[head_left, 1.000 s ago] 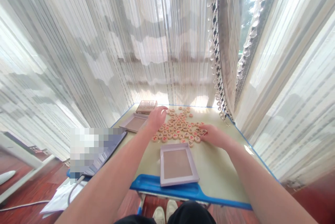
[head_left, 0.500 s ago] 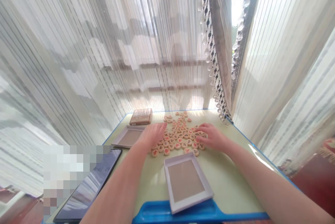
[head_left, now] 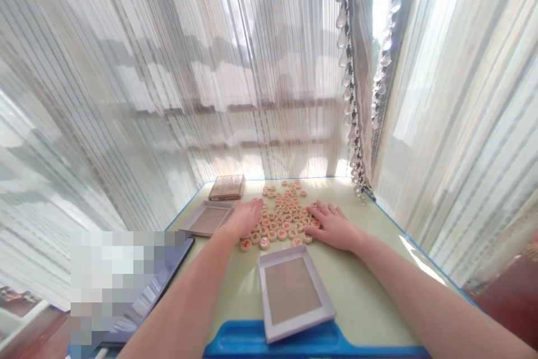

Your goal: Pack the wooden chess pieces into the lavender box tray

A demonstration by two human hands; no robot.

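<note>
Both hands are flat on the pale green table with the blue rim [head_left: 370,292], palms down. Everything here is placed off the shallow grey cardboard tray [head_left: 291,290] nearest the person, which is empty.

Just beyond that tray is the heap of small round wooden chess discs with red and black characters [head_left: 286,214], all lying flat and spreading off toward the far edge. The left hand [head_left: 245,218] is beyond the tray's left corner, fingers straight and fairly close together, with the tips touching the discs on the heap's left side. The right hand [head_left: 334,227] is beyond the tray's right corner, fingers fanned wide and lying on the discs at the right side. Neither hand is gripping anything.

Left of and beyond the tray is a 2nd grey tray [head_left: 207,219], also empty. Beyond that one lies a flat tan wooden box [head_left: 227,186]. Well left of the first tray is a dark flat screen device [head_left: 174,264], partly blurred out. Sheer striped white curtains [head_left: 210,68] hang behind it all.
</note>
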